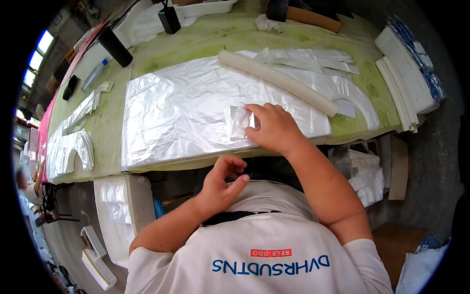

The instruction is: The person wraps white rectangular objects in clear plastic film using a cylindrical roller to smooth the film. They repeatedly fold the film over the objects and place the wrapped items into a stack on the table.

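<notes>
A wide stack of shiny clear plastic bags [166, 112] lies flat in front of me on the green-covered table. On it sits a small stack of white slips [239, 123]. My right hand [275, 128] has its thumb and forefinger on opposite corners of the slips' right edge, gripping them. Nearer my body, my left hand [223, 185] hangs just off the table's front edge. Its fingers are loosely curled, apart from the thumb, with nothing between them. A long whitish roll [279, 81] lies slantwise across the bags, beyond my right hand.
Cut plastic pieces [73, 147] lie at the table's left. Behind them stand a clear bottle [94, 75], a dark cylinder [115, 47] and a black box [169, 19]. A white box with blue packets [409, 63] stands far right. Cartons and plastic bundles [362, 174] sit below the table.
</notes>
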Demonstrator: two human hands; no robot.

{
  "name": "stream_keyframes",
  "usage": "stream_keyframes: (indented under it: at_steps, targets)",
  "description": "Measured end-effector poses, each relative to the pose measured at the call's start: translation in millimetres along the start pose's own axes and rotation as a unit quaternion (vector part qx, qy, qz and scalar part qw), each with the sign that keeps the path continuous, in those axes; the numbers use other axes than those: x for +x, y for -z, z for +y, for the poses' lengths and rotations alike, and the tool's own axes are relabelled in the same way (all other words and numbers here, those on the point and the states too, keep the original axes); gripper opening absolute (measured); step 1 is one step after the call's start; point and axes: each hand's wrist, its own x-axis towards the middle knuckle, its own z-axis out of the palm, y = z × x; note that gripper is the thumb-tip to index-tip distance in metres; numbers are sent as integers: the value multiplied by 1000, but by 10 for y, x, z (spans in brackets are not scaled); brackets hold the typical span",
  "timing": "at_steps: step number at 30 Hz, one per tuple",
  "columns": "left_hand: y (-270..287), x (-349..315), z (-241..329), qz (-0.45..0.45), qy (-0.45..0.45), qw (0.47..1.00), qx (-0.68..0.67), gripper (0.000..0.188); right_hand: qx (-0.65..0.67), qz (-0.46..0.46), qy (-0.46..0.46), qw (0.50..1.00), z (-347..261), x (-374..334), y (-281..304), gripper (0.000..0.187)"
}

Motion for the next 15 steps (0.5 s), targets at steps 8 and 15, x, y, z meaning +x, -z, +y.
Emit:
stream_keyframes:
  at_steps: [8,15]
  targets:
    - [-145,21,5,128,232,883,-387,37,38,-77,140,986,-398,-636,55,51]
    - [-120,-103,-8,95,216,898,-373,33,443,-42,-107,889,-279,-966,-333,32]
